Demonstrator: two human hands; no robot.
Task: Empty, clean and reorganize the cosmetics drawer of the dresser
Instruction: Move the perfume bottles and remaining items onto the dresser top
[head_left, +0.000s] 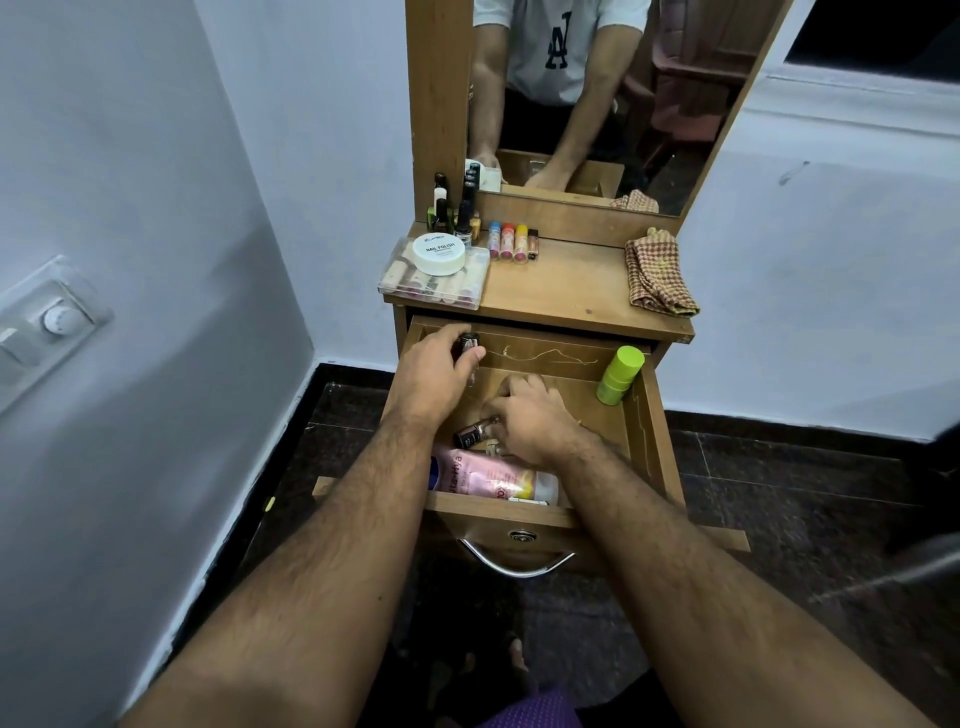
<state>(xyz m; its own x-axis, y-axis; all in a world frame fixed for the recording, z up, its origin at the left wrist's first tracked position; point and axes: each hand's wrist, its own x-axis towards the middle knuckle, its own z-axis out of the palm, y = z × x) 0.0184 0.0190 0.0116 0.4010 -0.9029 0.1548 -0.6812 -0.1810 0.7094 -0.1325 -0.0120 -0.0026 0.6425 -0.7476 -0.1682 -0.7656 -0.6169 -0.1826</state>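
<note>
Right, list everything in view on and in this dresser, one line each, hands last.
Dresser top: one, brown wood, below the mirror.
Mirror: one, wood-framed, upright at the back.
Checked cloth: one, red and cream, right side of the top.
Clear case: one, holding tubes, left front of the top.
Nail polish tub: one, white, on the clear case.
Small bottles: several, mostly dark, back left corner.
Lip balm sticks: four, coloured caps, beside the bottles.
Drawer: one, brown wood, pulled open.
Green container: one, back right of the drawer.
Pink bottle: one, lying at the drawer front.
Left hand: holding a dark bottle.
Right hand: gripping another small bottle.
</note>
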